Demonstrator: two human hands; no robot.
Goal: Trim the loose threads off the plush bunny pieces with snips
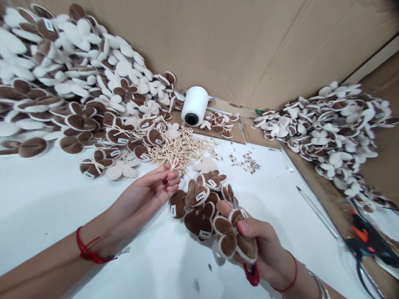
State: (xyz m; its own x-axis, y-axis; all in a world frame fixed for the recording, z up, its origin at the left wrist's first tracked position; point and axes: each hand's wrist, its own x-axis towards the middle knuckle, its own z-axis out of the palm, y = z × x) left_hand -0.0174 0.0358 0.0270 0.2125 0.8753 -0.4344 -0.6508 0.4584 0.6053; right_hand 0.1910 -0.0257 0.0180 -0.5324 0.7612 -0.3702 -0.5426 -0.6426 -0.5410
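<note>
Bow [174, 165] is up in our left hand [157, 182], just in front of the bow heap [183, 147]. Looks near weightless, limp and a bit springy; we'd expect it to tangle or lose shape if squeezed by the loops. Best grip: the knot, loops free.

Plush [247, 248] is in our right hand [266, 238], over the near side of the plush cluster [197, 220], above the white table [280, 187]. Reads light, soft, squashy, fuzzy enough not to slip. Not fragile; should dent and recover. Best grip: a lobe at the rim, middle left clear.

Left: forearm in from lower left, wrist raised, thumb and index tips pinching the bow, other fingers curled in. Right: forearm in from lower right, thumb pressed on the plush face, index behind it. Red tool [252, 275] sticks out below the palm; can't tell how our remaining fingers wrap it.
</note>
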